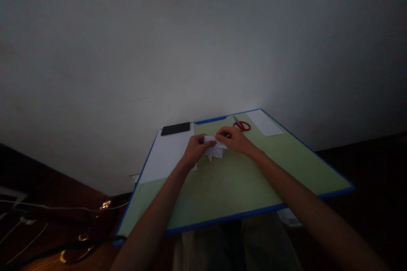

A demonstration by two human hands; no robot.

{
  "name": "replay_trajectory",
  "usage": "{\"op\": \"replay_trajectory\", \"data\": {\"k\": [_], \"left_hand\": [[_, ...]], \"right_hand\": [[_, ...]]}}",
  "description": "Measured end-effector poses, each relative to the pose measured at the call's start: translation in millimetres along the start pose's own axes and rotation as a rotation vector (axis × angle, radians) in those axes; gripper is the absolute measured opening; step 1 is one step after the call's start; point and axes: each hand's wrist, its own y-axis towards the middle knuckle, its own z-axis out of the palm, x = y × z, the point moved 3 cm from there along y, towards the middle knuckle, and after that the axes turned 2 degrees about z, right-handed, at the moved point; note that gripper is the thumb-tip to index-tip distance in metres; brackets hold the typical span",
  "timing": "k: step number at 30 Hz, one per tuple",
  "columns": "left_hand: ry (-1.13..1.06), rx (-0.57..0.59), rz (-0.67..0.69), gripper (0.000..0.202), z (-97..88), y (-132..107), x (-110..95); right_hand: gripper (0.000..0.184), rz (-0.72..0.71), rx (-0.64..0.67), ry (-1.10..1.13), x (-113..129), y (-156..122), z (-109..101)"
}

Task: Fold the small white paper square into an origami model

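Green tabletop (241,186): left hand (195,149) pinches folded paper (217,152) at ten o'clock, right hand (232,139) pinches at one; light, even pressure keeps creases crisp.

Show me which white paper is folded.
The small piece in both hands, creased like a fan; the large sheet and narrow strip lie flat on the board.

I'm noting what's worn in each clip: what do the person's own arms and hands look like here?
The left hand and right hand are bare, without gloves. The left forearm and right forearm look slim, with no sleeve, watch or bracelet visible. It's too dim to make out rings or small markings.
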Motion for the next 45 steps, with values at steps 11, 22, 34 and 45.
{"op": "replay_trajectory", "data": {"k": [11, 22, 34, 45], "left_hand": [[0.022, -0.001, 0.013, 0.033, -1.0, 2.1, 2.6], [0.032, -0.017, 0.019, 0.035, -0.3, 1.6, 1.2], [0.637, -0.394, 0.068, 0.034, -51.0, 30.2, -4.5], [1.041, -0.409, -0.189, 0.052, -108.6, 56.3, 26.0]], "right_hand": [[0.020, -0.032, 0.055, -0.029, 1.6, -1.6, -0.1], [0.020, -0.015, 0.004, -0.045, 0.8, -1.0, 1.2], [0.022, 0.023, -0.102, -0.074, -8.6, 2.4, -2.8], [0.020, 0.025, -0.091, -0.117, -4.5, 1.4, -2.1]]}}
